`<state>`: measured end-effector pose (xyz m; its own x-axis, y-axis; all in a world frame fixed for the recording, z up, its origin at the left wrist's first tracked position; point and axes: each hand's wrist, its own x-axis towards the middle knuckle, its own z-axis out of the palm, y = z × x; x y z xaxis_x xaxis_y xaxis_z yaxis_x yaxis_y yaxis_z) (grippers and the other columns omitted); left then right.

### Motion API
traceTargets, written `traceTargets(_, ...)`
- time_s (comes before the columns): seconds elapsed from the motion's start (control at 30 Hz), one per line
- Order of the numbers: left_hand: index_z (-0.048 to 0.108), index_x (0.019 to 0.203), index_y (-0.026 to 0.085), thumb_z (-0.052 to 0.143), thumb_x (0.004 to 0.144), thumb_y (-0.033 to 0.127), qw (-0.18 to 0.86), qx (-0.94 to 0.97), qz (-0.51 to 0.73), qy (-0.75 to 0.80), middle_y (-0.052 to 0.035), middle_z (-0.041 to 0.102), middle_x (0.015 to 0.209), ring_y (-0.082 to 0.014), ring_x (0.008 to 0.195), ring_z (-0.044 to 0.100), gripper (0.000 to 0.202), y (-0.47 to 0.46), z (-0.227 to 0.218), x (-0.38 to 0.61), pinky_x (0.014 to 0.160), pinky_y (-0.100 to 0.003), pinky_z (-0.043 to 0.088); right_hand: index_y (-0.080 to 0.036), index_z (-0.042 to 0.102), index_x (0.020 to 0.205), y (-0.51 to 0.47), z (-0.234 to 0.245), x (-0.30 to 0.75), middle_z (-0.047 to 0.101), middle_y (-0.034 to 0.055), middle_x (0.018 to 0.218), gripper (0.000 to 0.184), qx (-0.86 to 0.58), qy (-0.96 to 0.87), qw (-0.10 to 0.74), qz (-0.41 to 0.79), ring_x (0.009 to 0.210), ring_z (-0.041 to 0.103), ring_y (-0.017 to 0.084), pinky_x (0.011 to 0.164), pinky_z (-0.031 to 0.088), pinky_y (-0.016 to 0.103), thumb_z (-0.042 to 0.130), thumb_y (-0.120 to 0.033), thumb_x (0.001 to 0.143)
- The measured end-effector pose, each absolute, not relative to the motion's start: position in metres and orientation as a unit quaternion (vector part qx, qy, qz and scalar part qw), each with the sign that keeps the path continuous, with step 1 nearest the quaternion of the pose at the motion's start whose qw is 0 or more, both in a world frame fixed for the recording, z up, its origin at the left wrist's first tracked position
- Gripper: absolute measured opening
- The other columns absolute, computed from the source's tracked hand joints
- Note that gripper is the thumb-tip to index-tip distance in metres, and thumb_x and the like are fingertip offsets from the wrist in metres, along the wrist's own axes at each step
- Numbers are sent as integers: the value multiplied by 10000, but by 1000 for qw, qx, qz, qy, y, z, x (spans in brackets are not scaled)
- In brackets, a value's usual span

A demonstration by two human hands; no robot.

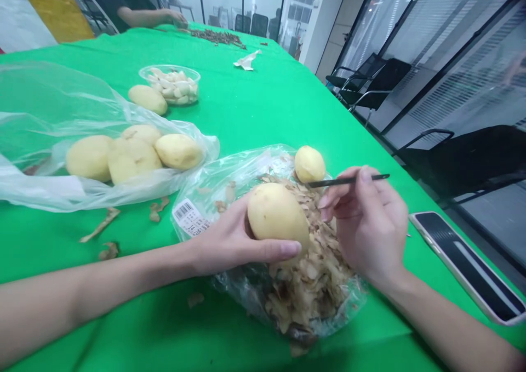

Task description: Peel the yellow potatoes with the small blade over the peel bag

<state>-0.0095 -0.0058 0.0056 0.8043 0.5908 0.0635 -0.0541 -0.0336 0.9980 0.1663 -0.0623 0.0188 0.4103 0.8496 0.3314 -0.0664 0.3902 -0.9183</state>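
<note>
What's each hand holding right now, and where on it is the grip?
The left hand cups a peeled potato from its underside; the right hand pinches a slim black tool midway along its length.

An office meeting room was shown by the surroundings. A long table was covered with a bright green cloth (255, 109), and black metal-framed office chairs (370, 81) were placed beside tall glass partitions (460, 59) with slatted blinds.

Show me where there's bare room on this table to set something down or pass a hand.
Bare green tablecloth spreads between the clear bowl and the peel-heaped plastic bag, with a narrower strip between the right hand and the phone. It's crowded over the peels, where the left hand holds a potato and the right a thin black tool, and around the potato-filled bag.
</note>
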Motion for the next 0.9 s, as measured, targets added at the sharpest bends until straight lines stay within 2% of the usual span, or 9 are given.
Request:
traceTargets(0.2,468,1168,231,770,739,333,676,653,242,242,-46,708,1035,-214,826,715,534,-9,5,-5,548,-259,601,-219,622,755,-62,22,165,629,-24,521,273,-449,-438,688,365,420,571,122,405,466,240,571,-425,926)
traceTargets(0.3,446,1214,251,770,734,249,662,677,235,220,-33,697,1037,-237,978,693,580,-10,5,-5,660,-284,619,-195,643,725,-62,22,164,598,-33,480,304,-437,-441,669,408,360,522,98,328,405,207,639,-460,873)
traceTargets(0.4,453,1261,257,782,721,242,625,715,241,198,-23,688,998,-258,1077,658,633,-10,6,-5,761,-318,614,-188,637,736,-62,18,164,614,-33,478,287,-434,-439,640,458,312,500,89,287,366,189,658,-445,862)
traceTargets(0.67,442,1299,267,779,740,298,612,729,235,197,-15,677,989,-250,1055,656,654,-10,3,-5,801,-333,597,-192,594,790,-65,14,163,653,-18,506,261,-439,-441,630,465,339,549,108,318,415,191,606,-426,904)
traceTargets(0.8,482,1257,260,801,719,345,591,746,231,204,-20,636,1087,-227,1023,647,632,-9,2,-7,805,-307,582,-186,591,801,-65,14,162,654,-21,518,260,-441,-437,637,457,342,545,98,334,431,186,607,-424,903)
traceTargets(0.9,505,1216,236,818,688,395,574,759,197,237,-28,623,1129,-237,1025,633,635,-8,6,-8,837,-330,570,-185,581,794,-66,16,161,655,-20,512,252,-447,-432,638,454,341,550,97,337,434,182,581,-401,923)
